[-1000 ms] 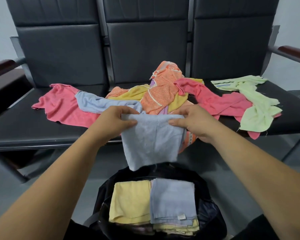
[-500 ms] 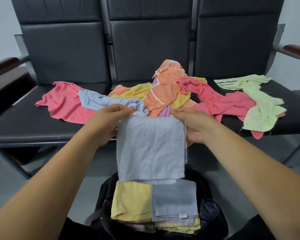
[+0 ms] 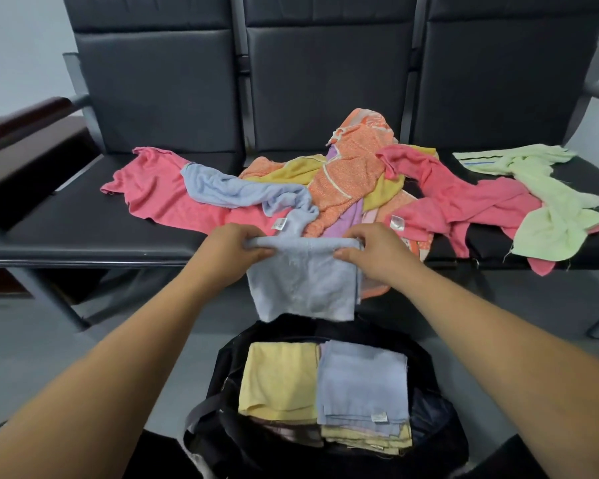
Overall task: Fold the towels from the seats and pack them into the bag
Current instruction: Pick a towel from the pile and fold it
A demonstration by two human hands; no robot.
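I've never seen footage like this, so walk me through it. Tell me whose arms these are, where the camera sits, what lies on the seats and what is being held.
No machine here: a person wears one camera on the head, so you look down along their arms. The left hand and right hand grip the top edge of a light blue towel, which hangs folded above a black bag. In the bag lie a folded yellow towel and a folded blue towel. A heap of unfolded towels lies on the black seats.
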